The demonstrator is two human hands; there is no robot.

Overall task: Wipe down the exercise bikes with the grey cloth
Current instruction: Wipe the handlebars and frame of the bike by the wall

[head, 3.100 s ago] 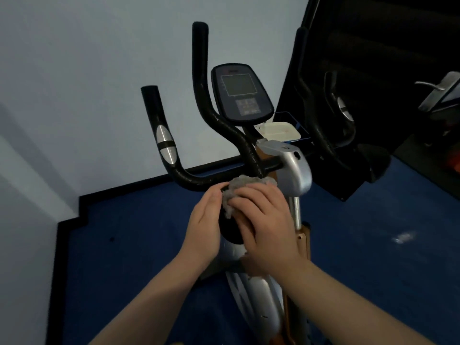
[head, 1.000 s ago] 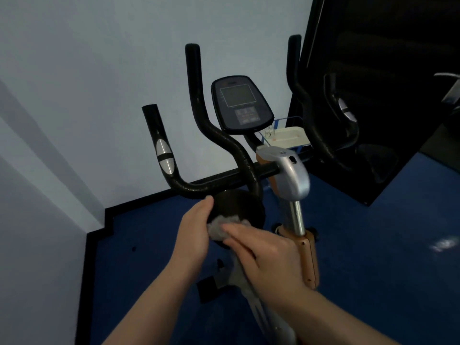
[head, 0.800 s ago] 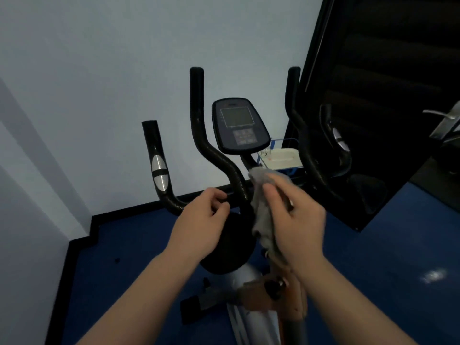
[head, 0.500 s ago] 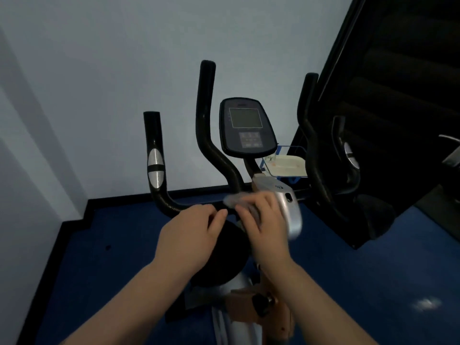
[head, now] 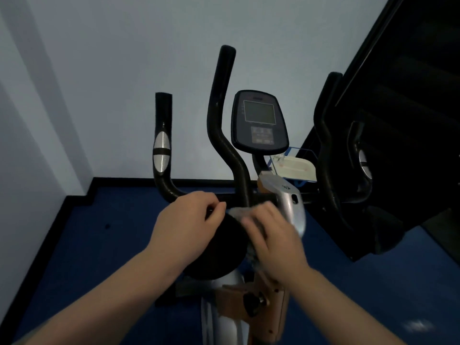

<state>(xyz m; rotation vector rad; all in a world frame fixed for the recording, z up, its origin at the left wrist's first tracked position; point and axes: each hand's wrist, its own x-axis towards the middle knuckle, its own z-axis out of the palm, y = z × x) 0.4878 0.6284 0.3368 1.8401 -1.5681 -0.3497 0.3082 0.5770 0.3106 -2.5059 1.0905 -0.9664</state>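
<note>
Wiping the middle of the black padded handlebar crossbar (head: 258, 196) looks like the step in hand: the right hand (head: 273, 235) presses the crumpled grey cloth (head: 240, 212) down just below that bar, beside the silver stem housing (head: 292, 207), though motion blur hides whether its fingers curl round the cloth or lie flat on it. The left hand (head: 186, 225) curls its fingers round the crossbar, steadying the silver-and-orange exercise bike (head: 224, 319). To do this well, I judge the cloth should wrap the bar and slide along its length, then follow each upright grip, while the left hand shifts off unwiped foam. Counted: one cloth, two hands, one dark oval console (head: 260, 122), four upright black grips, and one bike plainly in view.
</note>
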